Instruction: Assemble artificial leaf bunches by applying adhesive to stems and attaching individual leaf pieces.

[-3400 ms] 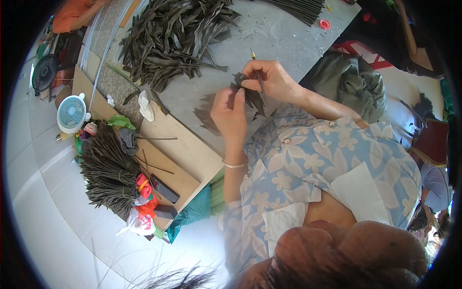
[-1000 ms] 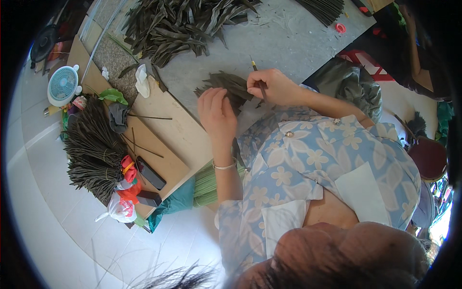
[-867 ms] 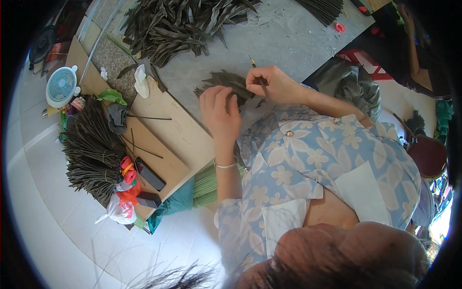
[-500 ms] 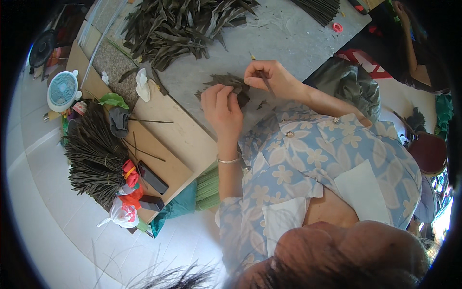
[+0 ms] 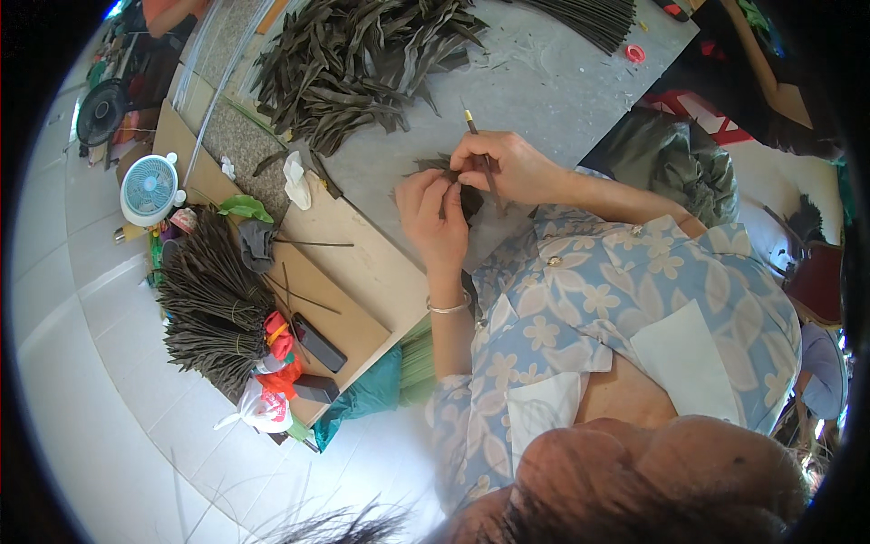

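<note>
Over the near part of the grey table, there's this little clump of dark leaf pieces, super dark brownish-green, kinda papery looking, with ragged pointy ends sticking out. The left hand has its fingers curled around it, and the right hand pinches it too while gripping a thin dark stick, yellow near the top.
</note>
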Available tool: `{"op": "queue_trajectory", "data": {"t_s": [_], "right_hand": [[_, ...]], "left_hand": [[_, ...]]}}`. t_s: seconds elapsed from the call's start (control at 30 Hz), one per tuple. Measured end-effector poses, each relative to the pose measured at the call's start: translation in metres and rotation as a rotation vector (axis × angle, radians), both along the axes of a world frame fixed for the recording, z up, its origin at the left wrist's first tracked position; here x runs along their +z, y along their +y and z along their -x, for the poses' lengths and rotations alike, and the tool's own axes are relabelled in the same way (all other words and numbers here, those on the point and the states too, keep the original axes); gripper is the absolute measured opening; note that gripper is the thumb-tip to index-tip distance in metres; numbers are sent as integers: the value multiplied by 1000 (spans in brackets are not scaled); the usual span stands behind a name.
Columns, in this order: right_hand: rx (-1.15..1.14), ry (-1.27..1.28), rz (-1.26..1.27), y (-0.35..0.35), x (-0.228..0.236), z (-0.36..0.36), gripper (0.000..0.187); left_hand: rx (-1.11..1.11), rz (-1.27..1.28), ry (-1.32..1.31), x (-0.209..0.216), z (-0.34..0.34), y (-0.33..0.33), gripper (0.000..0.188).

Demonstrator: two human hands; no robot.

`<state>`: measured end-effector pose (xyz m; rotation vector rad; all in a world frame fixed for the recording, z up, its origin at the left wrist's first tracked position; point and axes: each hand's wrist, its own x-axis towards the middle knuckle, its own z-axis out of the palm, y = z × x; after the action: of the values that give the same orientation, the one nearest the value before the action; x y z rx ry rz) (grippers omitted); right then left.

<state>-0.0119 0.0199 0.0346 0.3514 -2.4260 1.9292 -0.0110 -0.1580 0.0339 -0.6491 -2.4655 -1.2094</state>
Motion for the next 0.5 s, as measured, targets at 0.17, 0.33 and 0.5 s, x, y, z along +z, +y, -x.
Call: {"op": "queue_trajectory", "data": {"t_s": [0.17, 0.33, 0.5], "right_hand": [[7, 70, -60, 5, 3, 3, 14], [17, 130, -52, 3, 1, 7, 14], [68, 153, -11, 0, 1, 9, 16]], "left_hand": [[-46, 4, 54, 2, 3, 2, 15], [-40, -12, 81, 9, 7, -5, 17], [-44, 23, 131, 14, 6, -5, 13]]}}
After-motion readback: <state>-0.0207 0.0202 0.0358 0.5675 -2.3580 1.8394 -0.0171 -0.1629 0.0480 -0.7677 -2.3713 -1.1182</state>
